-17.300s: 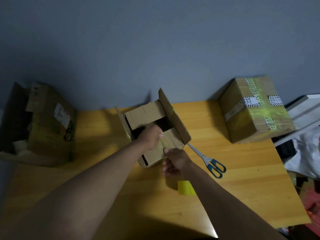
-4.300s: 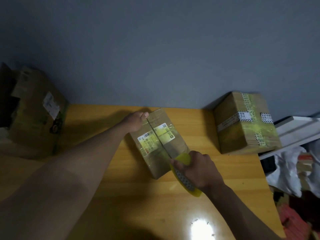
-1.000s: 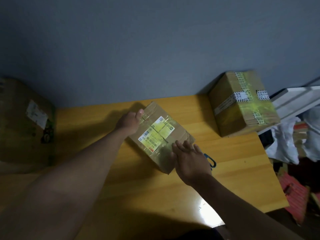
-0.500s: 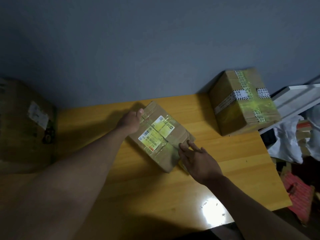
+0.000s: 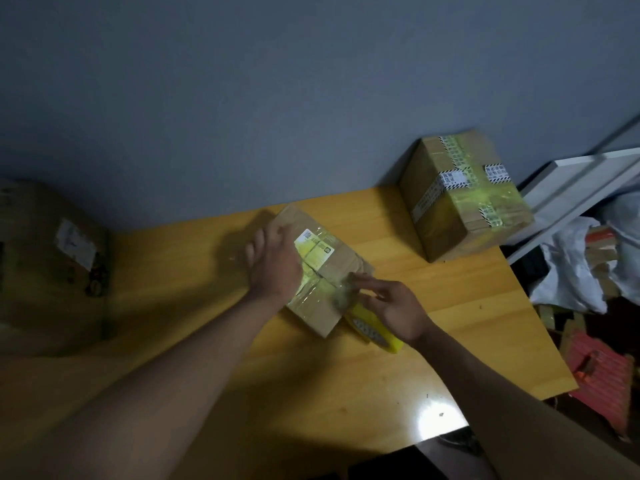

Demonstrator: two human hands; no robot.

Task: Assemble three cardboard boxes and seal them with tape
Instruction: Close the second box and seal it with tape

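Grey wall, yellow wood table (image 5: 346, 375), dim light with one glare patch near the front edge. I read this moment as taping the middle box.

Left hand (image 5: 273, 265) lies palm down on the box (image 5: 325, 282), fingers fairly straight over its top at the label. It clasps nothing; I judge it is there to pin the box so it does not slide while tape is laid.

Right hand (image 5: 391, 306) sits at the box's near right edge, its fingers on a clear film of tape, apparently pinching it, though motion blur keeps me from being sure. The yellow tape roll (image 5: 374, 329) lies under the palm, touching the box's side. I judge the strip runs across the top seam and down this side.

Box sits mid-table, flaps shut, glossy tape over its label.

Sealed box (image 5: 460, 195) stands far right by the wall, taped crosswise, well apart from the work. Third box (image 5: 52, 258), at the left edge, is too dark for me to tell whether it is sealed.

Off the table's right: white shelf (image 5: 571, 181), loose clutter (image 5: 588, 271).
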